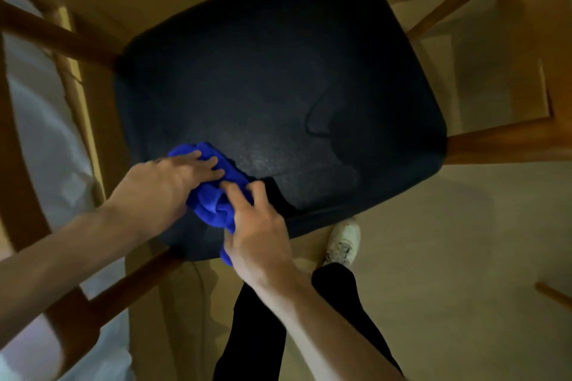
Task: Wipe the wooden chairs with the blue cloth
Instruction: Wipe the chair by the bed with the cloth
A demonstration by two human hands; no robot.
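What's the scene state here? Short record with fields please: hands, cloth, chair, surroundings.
left hand: fingers laid on the blue cloth, pressing it to the seat
right hand: fingers curled round the cloth's near part
cloth: bunched, at the near-left corner of the seat
chair seat: dark cushion, wooden legs splayed out
floor: white shoe beside the seat's near edge

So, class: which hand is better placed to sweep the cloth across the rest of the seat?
Probably the left hand: its fingers lie flat on the blue cloth over the seat. The right hand only touches the cloth's near edge.
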